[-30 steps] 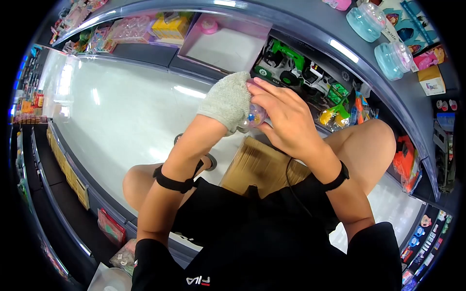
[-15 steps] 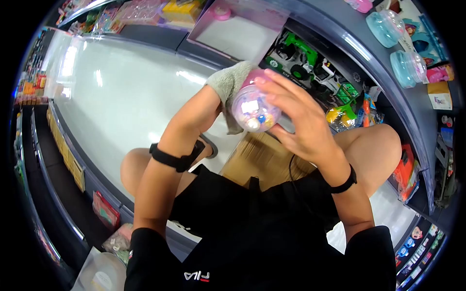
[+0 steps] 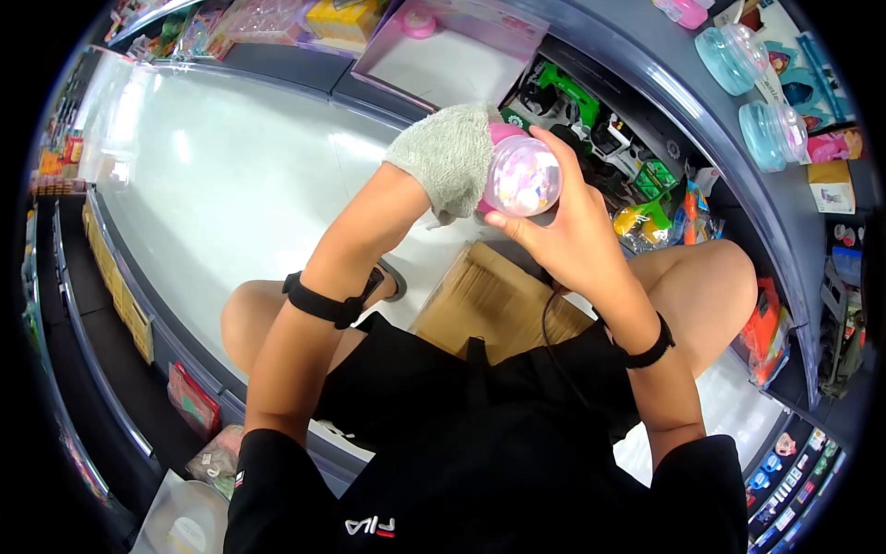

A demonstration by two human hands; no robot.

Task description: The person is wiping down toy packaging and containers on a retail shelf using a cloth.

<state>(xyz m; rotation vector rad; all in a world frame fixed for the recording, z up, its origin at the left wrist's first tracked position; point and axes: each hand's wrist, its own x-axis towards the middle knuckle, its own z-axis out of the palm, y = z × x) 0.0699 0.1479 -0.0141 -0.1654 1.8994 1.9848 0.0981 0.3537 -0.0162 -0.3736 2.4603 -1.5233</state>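
Observation:
My right hand (image 3: 565, 242) grips a clear plastic tub (image 3: 524, 177) with a pink lid, full of small coloured toys, held up in front of my chest. My left hand is hidden under a grey cloth (image 3: 448, 157) that is wrapped over it and pressed against the pink lid side of the tub. Black bands sit on both wrists.
A cardboard box (image 3: 494, 300) lies on the floor between my knees. Shelves ahead hold a green toy tractor (image 3: 563, 102), an open pink box (image 3: 452, 55) and two blue-lidded tubs (image 3: 752, 83). White shop floor (image 3: 231, 185) stretches to the left, with low shelves along its edge.
The tub has turned in my right hand, from its side facing me to its clear bottom facing me. The cloth-covered left hand has shifted round over the lid side.

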